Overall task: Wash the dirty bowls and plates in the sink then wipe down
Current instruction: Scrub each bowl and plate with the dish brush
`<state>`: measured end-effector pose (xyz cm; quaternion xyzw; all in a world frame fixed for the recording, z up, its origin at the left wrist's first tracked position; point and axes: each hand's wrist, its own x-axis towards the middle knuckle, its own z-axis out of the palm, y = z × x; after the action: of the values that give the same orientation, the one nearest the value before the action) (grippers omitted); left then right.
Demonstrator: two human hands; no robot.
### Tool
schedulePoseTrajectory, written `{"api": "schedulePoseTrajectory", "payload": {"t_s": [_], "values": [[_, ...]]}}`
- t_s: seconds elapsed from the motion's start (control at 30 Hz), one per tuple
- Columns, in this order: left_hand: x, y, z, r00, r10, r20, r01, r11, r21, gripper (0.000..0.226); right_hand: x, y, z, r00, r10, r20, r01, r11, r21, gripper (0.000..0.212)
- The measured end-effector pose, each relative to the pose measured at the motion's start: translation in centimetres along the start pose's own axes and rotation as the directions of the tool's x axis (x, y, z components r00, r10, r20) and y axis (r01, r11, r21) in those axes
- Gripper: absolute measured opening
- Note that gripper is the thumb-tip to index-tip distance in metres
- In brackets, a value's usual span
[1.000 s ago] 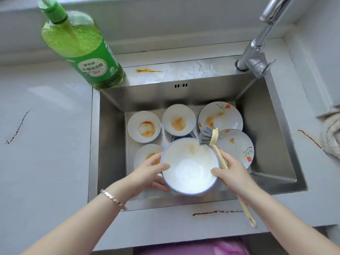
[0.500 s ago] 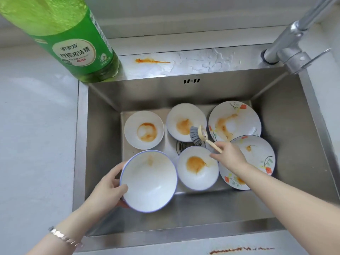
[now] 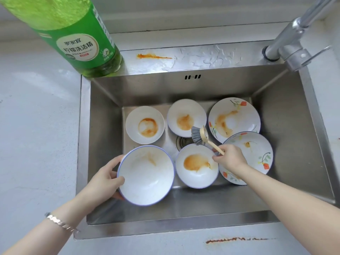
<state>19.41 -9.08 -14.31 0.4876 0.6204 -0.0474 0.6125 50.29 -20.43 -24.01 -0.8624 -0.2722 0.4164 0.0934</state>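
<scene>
My left hand (image 3: 105, 179) grips the left rim of a large blue-rimmed white bowl (image 3: 147, 178) with a faint orange smear, held at the front left of the steel sink (image 3: 103, 137). My right hand (image 3: 230, 159) holds the beige handle of a dish brush (image 3: 199, 135), whose grey bristles hover over the drain. Beside the large bowl sits a stained blue-rimmed bowl (image 3: 196, 166). Two stained small bowls (image 3: 145, 125) (image 3: 185, 117) lie further back. Two flowered plates (image 3: 234, 119) (image 3: 255, 151) overlap at the right, the far one smeared orange.
A green dish-soap bottle (image 3: 81, 39) stands at the sink's back left corner. The tap (image 3: 294, 43) rises at the back right. Orange smears mark the sink's back ledge (image 3: 154, 56) and the front counter (image 3: 237, 240). White counter lies to the left.
My left hand moved the large bowl left and down into the sink, uncovering the stained bowl beside it. My right hand carried the brush toward the drain. The view moved closer to the sink.
</scene>
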Motion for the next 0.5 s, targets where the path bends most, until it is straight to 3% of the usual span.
{"api": "schedulePoseTrajectory", "payload": {"t_s": [0.3, 0.5], "values": [[3.0, 4.5, 5.2, 0.988, 0.080, 0.133, -0.104, 0.978, 0.180, 0.059, -6.2, 3.0, -11.2, 0.972, 0.052, -0.228, -0.004, 0.978, 0.207, 0.014], [7.2, 6.6, 11.8, 0.964, 0.093, 0.247, -0.166, 0.941, 0.294, 0.055, -8.4, 6.5, -15.5, 0.945, 0.130, -0.302, -0.033, 0.951, 0.306, 0.023]]}}
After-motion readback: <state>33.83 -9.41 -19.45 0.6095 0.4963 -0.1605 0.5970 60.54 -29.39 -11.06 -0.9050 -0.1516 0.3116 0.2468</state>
